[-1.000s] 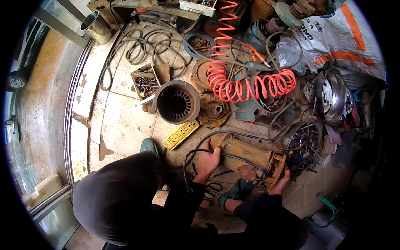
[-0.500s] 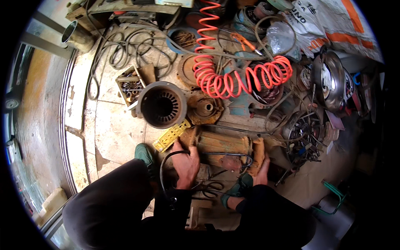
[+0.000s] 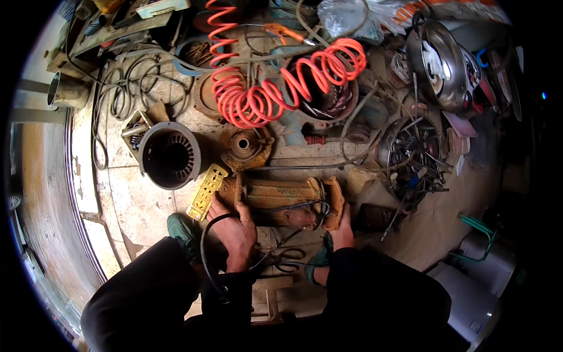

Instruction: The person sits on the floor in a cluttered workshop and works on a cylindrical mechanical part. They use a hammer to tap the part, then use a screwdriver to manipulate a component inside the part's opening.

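Observation:
A rusty, ribbed cylindrical motor body [image 3: 275, 192] lies on its side in front of my feet. My left hand [image 3: 236, 233] is closed on its left end, fingers tucked round the rim and partly hidden. At the opposite end, my right hand [image 3: 342, 230] grips the rusty end flange [image 3: 335, 202], its fingertips out of sight behind it. A black cable [image 3: 204, 249] loops across the back of my left hand, and a dark lead runs along the motor's side. Touching or close to the left fingers is a yellow power strip [image 3: 207, 192].
Beyond the strip stands a hollow round stator housing [image 3: 170, 156], beside a rusty end cover [image 3: 244, 145]. A coiled orange air hose [image 3: 264, 97] hangs ahead. Scissors [image 3: 287, 258] lie between my feet. On the right are a basin of tools [image 3: 413, 152] and a metal pan [image 3: 443, 64].
The whole view has shifted and turned slightly, so the scene sits further left and the motor looks more level. Both hands keep their hold on its ends.

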A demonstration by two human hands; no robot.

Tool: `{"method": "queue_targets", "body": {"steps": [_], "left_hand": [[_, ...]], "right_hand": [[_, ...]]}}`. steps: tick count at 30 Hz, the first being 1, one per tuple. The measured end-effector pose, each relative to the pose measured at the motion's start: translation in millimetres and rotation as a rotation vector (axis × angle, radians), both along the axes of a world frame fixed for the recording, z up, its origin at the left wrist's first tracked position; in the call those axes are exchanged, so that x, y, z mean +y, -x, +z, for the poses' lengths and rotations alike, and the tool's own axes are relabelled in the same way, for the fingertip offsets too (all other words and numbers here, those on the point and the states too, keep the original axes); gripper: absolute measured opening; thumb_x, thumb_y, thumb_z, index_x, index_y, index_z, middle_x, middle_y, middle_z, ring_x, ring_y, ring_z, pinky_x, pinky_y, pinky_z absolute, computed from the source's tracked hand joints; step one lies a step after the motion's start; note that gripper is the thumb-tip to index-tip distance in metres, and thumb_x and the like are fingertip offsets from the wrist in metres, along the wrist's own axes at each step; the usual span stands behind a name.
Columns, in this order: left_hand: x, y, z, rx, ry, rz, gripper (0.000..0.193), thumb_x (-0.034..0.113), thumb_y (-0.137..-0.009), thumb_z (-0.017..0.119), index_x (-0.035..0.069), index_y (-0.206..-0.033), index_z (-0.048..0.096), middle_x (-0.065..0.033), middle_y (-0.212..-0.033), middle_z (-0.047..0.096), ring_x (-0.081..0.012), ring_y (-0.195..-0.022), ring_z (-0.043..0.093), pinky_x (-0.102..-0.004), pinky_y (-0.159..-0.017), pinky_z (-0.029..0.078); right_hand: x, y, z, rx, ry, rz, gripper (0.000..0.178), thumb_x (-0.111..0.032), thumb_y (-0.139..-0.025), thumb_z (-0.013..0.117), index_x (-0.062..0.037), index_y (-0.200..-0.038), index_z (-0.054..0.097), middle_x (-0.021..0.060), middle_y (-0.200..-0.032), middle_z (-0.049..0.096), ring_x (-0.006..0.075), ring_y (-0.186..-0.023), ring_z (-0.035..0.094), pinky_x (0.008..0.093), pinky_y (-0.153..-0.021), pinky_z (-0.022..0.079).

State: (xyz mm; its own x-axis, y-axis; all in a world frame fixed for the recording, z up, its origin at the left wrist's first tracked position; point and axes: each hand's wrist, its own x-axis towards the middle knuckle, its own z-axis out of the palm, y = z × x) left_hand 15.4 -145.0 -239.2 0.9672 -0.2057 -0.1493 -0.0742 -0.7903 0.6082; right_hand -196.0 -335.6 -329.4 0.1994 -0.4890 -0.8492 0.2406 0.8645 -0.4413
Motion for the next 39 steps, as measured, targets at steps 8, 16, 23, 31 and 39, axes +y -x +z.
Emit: {"method": "queue_targets", "body": {"steps": [8,16,23,31,39], "left_hand": [[-4,0,-2,0.069,0.088,-0.011,0.059,0.02,-0.091,0.058,-0.012,-0.139,0.041,-0.0319,-0.124,0.055,-0.0448,-0.114,0.053,-0.0494,-0.101,0.04],[3,-21,15,0.245,0.318,-0.125,0.046,0.028,-0.091,0.069,-0.006,-0.119,0.057,-0.0239,-0.103,0.068,-0.0347,-0.095,0.065,-0.0418,-0.088,0.05],[42,-35,27,0.473,0.38,-0.18,0.059,0.018,-0.09,0.07,-0.014,-0.134,0.047,-0.0216,-0.115,0.067,-0.0234,-0.1,0.065,-0.0331,-0.087,0.052],[113,-87,94,0.257,0.447,0.082,0.043,0.016,-0.091,0.061,-0.009,-0.126,0.059,-0.0135,-0.108,0.068,-0.0198,-0.098,0.063,-0.0305,-0.082,0.05],[40,-63,347,0.214,0.602,-0.634,0.035,0.014,-0.097,0.062,-0.007,-0.124,0.059,-0.0136,-0.111,0.069,-0.0172,-0.101,0.064,-0.0302,-0.092,0.05]], "right_hand": [[-5,31,-45,0.022,-0.003,0.05,0.058,-0.045,-0.096,0.06,-0.0032,-0.136,0.057,0.0127,-0.125,0.065,0.0292,-0.108,0.064,0.0432,-0.09,0.054],[25,44,-6,0.722,0.215,0.044,0.029,-0.034,-0.095,0.063,-0.0055,-0.101,0.062,0.0114,-0.089,0.066,0.0219,-0.075,0.066,0.0358,-0.058,0.052],[83,51,51,0.58,0.151,0.371,0.011,-0.011,-0.094,0.055,-0.0043,-0.097,0.063,0.0089,-0.072,0.066,0.018,-0.051,0.061,0.0314,-0.043,0.046],[150,-4,85,0.685,0.685,0.974,0.022,-0.023,-0.085,0.061,-0.0047,-0.09,0.072,0.0191,-0.086,0.073,0.0332,-0.087,0.072,0.0427,-0.077,0.056],[66,-1,135,0.603,0.913,0.714,0.025,-0.026,-0.08,0.069,-0.0036,-0.089,0.074,0.0196,-0.084,0.072,0.0326,-0.085,0.072,0.0404,-0.076,0.055]]}}
